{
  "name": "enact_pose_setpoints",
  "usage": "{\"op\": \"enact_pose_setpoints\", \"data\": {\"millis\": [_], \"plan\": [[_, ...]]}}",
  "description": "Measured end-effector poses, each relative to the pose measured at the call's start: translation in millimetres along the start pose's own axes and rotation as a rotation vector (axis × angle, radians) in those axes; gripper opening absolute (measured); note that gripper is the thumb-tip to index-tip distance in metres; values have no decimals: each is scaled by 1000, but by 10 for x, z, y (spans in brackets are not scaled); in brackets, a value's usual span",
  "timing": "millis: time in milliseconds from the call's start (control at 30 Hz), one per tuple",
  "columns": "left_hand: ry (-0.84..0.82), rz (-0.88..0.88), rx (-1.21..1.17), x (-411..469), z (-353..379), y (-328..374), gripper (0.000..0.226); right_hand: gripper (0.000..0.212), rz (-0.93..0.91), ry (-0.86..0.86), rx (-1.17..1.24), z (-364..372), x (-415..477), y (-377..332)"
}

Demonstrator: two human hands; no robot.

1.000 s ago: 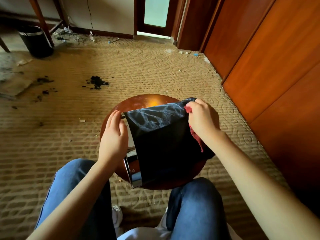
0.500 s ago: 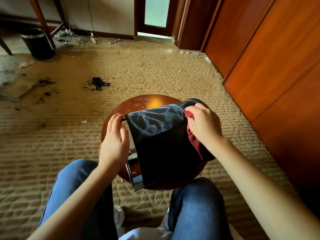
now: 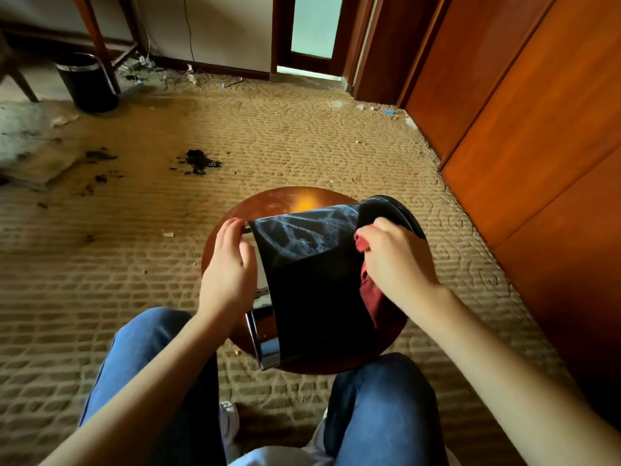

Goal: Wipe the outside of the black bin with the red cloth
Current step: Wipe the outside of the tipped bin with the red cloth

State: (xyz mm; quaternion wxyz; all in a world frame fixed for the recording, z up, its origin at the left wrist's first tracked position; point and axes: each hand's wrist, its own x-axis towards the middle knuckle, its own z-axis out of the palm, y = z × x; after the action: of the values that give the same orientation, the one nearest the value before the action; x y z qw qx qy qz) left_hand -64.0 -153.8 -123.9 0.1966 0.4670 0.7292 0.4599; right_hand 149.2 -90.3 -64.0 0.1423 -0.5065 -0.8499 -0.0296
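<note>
The black bin (image 3: 312,284) lies on its side on a round wooden stool (image 3: 285,205), its chrome-rimmed mouth toward me and its base pointing away. Pale dusty streaks mark its upper side. My right hand (image 3: 396,260) grips the red cloth (image 3: 371,297) and presses it against the bin's right flank, near the base. My left hand (image 3: 226,267) rests flat with straight fingers against the bin's left side, steadying it.
My two knees in blue jeans flank the stool. A second black bin (image 3: 85,82) stands far left by wooden furniture legs. Dark debris (image 3: 198,161) lies on the patterned carpet. Orange-brown wooden cabinet doors (image 3: 537,129) line the right side.
My right hand with the red cloth has slid down the bin's right side. The bin has rolled slightly, showing more of its base. My left hand has stayed put.
</note>
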Motion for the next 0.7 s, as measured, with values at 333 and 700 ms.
{"op": "enact_pose_setpoints", "data": {"millis": [333, 700], "plan": [[-1, -28, -8, 42, -27, 32, 63, 24, 129, 84, 24, 96, 211, -50], [1, -13, -22, -70, -19, 21, 62, 25, 252, -7, -24, 58, 526, 5]]}}
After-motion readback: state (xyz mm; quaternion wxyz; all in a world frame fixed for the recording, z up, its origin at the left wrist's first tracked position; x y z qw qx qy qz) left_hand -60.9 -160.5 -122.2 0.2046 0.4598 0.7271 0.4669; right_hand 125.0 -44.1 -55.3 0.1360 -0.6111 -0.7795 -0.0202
